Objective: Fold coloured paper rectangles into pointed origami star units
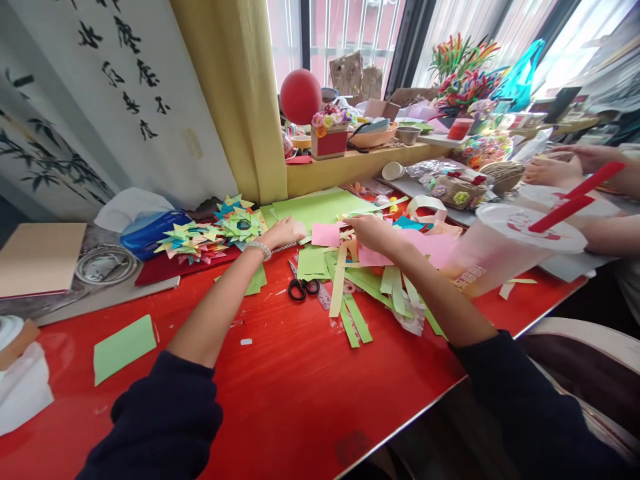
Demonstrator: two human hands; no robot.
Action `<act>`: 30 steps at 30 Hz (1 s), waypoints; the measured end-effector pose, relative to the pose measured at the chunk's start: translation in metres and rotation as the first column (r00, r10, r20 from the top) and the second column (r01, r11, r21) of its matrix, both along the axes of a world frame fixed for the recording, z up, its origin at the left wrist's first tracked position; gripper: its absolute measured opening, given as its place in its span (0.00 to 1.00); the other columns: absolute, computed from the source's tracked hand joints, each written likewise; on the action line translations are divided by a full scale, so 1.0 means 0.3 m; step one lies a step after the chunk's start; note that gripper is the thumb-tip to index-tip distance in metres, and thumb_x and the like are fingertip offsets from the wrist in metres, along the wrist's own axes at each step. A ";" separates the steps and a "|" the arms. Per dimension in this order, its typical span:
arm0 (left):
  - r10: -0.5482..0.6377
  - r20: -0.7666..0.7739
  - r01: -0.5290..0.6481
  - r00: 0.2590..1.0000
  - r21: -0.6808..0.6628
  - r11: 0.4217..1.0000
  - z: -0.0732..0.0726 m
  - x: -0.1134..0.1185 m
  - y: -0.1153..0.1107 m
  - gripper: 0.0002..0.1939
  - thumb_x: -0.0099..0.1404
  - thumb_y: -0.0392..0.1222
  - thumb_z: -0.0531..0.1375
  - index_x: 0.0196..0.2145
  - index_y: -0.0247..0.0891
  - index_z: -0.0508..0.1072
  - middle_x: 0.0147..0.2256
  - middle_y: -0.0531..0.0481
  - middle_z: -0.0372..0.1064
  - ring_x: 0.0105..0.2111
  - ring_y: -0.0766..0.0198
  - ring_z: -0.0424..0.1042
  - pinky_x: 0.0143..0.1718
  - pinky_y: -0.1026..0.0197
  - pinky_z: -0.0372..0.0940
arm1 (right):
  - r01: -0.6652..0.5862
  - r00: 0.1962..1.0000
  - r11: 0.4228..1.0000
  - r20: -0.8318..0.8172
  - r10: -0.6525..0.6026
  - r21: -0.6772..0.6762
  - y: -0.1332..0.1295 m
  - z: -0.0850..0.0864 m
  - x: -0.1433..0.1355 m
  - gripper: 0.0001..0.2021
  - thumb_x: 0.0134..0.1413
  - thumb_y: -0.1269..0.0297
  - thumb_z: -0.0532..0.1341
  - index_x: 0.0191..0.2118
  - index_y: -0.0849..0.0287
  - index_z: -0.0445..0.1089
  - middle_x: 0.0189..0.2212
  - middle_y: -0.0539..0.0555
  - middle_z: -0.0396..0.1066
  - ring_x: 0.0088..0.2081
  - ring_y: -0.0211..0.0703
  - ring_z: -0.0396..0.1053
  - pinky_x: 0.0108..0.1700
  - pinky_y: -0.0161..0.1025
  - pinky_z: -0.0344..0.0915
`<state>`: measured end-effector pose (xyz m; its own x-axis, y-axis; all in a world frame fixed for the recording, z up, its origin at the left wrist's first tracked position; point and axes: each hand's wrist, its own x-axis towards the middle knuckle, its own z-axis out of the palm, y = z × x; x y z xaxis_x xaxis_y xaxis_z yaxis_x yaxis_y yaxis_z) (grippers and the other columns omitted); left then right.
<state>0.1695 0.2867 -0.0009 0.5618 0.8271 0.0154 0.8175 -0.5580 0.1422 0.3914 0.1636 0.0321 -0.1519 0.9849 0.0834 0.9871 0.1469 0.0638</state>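
My left hand [283, 233], with a beaded bracelet at the wrist, reaches over the back of the red table; its fingers are curled and what they hold, if anything, is hidden. To its right lies a pink paper square [325, 235]. My right hand [371, 232] is bent down with its fingers together over the paper pile, and I cannot make out what they grip. Under and between the hands are green paper squares [313, 263], a pale yellow strip [339, 283] and several green strips [356, 320]. Black-handled scissors [303, 288] lie nearer me.
Folded paper stars [195, 241] sit at the left near a blue packet [153, 233]. A large cup with a red straw [505, 250] stands right of my right forearm. Another person's hands [560, 170] are at the far right. A green sheet [125, 348] lies front left.
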 end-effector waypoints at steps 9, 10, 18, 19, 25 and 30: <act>0.036 -0.021 -0.035 0.999 0.085 0.996 0.009 -0.036 -0.016 0.17 0.67 0.45 0.57 0.51 0.36 0.67 0.50 0.43 0.65 0.46 0.58 0.69 0.45 0.50 0.68 | -0.080 0.997 0.996 0.006 0.080 -0.044 0.075 -0.083 -0.106 0.34 0.56 0.65 0.58 0.67 0.63 0.46 0.59 0.66 0.60 0.52 0.56 0.67 0.46 0.42 0.65; 0.039 -0.007 -0.038 0.999 0.092 0.995 0.010 -0.040 -0.020 0.18 0.66 0.45 0.57 0.51 0.36 0.67 0.50 0.43 0.65 0.46 0.58 0.69 0.45 0.50 0.68 | -0.064 0.998 0.998 0.017 0.065 -0.027 0.086 -0.094 -0.118 0.35 0.56 0.68 0.58 0.67 0.64 0.44 0.59 0.67 0.59 0.52 0.56 0.66 0.45 0.43 0.65; -0.029 0.199 0.004 0.979 0.126 0.992 0.033 -0.022 -0.041 0.18 0.70 0.45 0.50 0.51 0.38 0.70 0.48 0.40 0.71 0.48 0.52 0.70 0.48 0.54 0.65 | 0.011 0.996 0.999 0.093 -0.015 0.045 0.110 -0.108 -0.170 0.19 0.63 0.78 0.44 0.56 0.69 0.60 0.43 0.65 0.72 0.43 0.49 0.72 0.41 0.42 0.65; -0.052 0.234 0.020 0.971 0.137 0.990 0.039 -0.012 -0.045 0.19 0.71 0.45 0.47 0.52 0.39 0.70 0.49 0.41 0.71 0.50 0.51 0.70 0.50 0.55 0.63 | 0.008 0.995 0.998 0.103 -0.014 0.055 0.101 -0.095 -0.172 0.19 0.62 0.79 0.44 0.55 0.69 0.61 0.44 0.65 0.72 0.43 0.49 0.72 0.41 0.42 0.65; -0.279 0.376 0.212 0.884 0.208 0.955 0.075 0.115 -0.107 0.24 0.71 0.38 0.40 0.61 0.35 0.58 0.61 0.45 0.59 0.59 0.61 0.61 0.58 0.60 0.55 | 0.039 0.984 0.994 0.169 -0.057 0.105 -0.001 0.061 -0.188 0.19 0.61 0.80 0.45 0.48 0.68 0.69 0.47 0.69 0.70 0.49 0.55 0.68 0.43 0.42 0.63; -0.465 0.309 0.450 0.829 0.124 0.884 0.017 0.276 -0.202 0.21 0.69 0.38 0.42 0.52 0.34 0.69 0.50 0.44 0.71 0.45 0.60 0.71 0.45 0.61 0.65 | 0.297 0.925 0.953 0.266 -0.271 -0.061 -0.078 0.122 -0.185 0.13 0.61 0.77 0.52 0.45 0.67 0.71 0.46 0.67 0.71 0.48 0.55 0.70 0.45 0.45 0.65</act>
